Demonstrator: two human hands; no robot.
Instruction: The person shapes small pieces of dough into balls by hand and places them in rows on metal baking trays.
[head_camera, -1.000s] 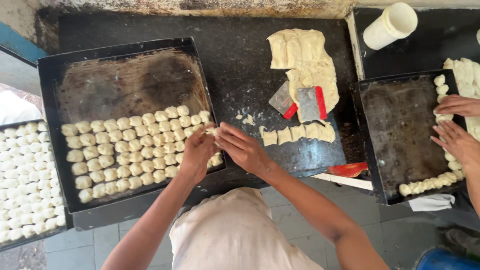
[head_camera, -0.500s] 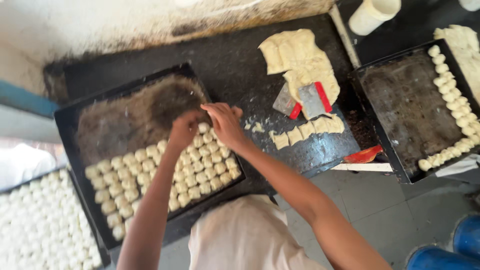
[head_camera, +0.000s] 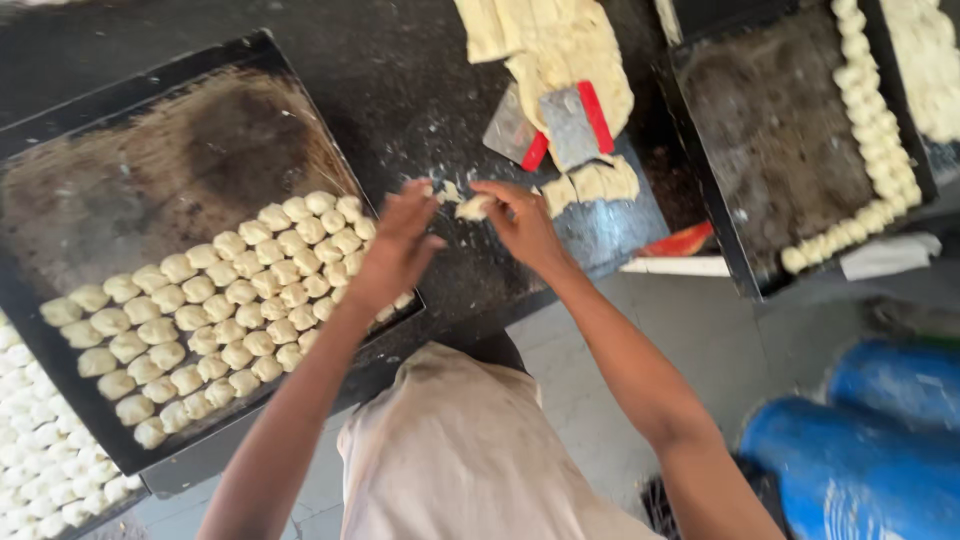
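Pinched in my right hand (head_camera: 525, 225) is a small dough piece (head_camera: 472, 208), held above the dark table (head_camera: 420, 90); my left hand (head_camera: 400, 245) hovers open-fingered beside it, near the black tray (head_camera: 60, 130) of dough balls (head_camera: 215, 300).

Matt soft dough pieces (head_camera: 215, 300), greasy dark metal tray (head_camera: 140, 130)

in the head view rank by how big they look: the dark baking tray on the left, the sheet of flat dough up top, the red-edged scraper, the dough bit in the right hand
1. dark baking tray
2. sheet of flat dough, cut off by the frame edge
3. red-edged scraper
4. dough bit at the right hand
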